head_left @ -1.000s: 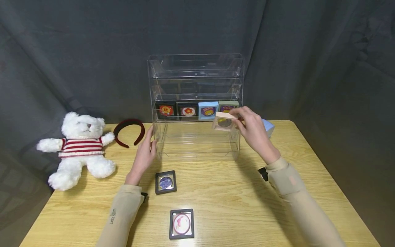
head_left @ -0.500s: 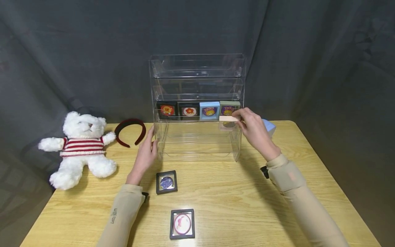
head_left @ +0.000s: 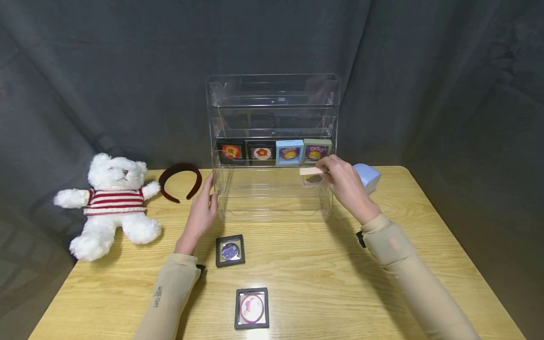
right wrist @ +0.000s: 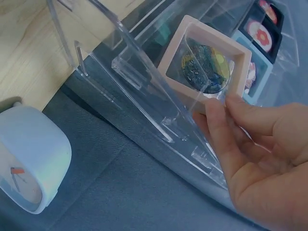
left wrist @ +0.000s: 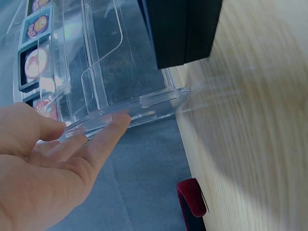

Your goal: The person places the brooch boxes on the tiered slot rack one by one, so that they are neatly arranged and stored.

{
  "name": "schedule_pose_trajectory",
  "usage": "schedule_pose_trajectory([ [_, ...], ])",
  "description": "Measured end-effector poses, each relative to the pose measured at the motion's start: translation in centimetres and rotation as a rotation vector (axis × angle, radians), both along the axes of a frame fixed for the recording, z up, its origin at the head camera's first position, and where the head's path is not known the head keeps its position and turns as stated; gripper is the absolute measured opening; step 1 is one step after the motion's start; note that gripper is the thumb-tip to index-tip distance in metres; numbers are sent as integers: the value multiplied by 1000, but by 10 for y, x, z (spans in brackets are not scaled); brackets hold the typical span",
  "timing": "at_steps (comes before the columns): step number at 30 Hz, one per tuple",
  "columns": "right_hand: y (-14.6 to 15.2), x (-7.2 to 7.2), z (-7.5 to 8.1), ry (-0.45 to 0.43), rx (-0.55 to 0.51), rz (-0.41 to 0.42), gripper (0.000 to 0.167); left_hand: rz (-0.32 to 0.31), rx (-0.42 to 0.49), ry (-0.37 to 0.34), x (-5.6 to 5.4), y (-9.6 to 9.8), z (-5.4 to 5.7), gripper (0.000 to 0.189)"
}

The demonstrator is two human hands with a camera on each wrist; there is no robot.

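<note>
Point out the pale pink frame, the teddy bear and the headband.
Pale pink frame point(right wrist: 216, 36), right wrist view, upper rim.
Teddy bear point(head_left: 114, 203), head view, striped torso.
Headband point(head_left: 180, 166), head view, top of arc.

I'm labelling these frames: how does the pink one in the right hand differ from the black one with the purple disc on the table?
The pink frame is gripped by the right hand; the black frame lies flat on the table. The pink frame's disc is yellow and dark teal; the black frame's disc is purple. Both frames look squarish.
</note>
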State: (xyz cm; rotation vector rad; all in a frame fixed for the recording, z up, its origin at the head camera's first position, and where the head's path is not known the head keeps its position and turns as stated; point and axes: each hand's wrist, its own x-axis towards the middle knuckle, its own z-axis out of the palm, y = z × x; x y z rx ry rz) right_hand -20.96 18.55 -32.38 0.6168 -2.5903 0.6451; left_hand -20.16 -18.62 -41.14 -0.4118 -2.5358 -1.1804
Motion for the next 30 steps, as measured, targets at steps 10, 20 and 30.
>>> schedule_pose_trajectory([
  [10, -8, -2, -4, 16, 24, -32, 20, -2, -14, 0, 0, 0, 2, 59],
  [20, -11, -4, -9, -1, 29, -56, 20, 12, -29, 4, 1, 1, 1, 59],
  [30, -12, -2, -9, -1, 45, -86, 18, 13, -31, 8, 0, 1, -2, 59],
])
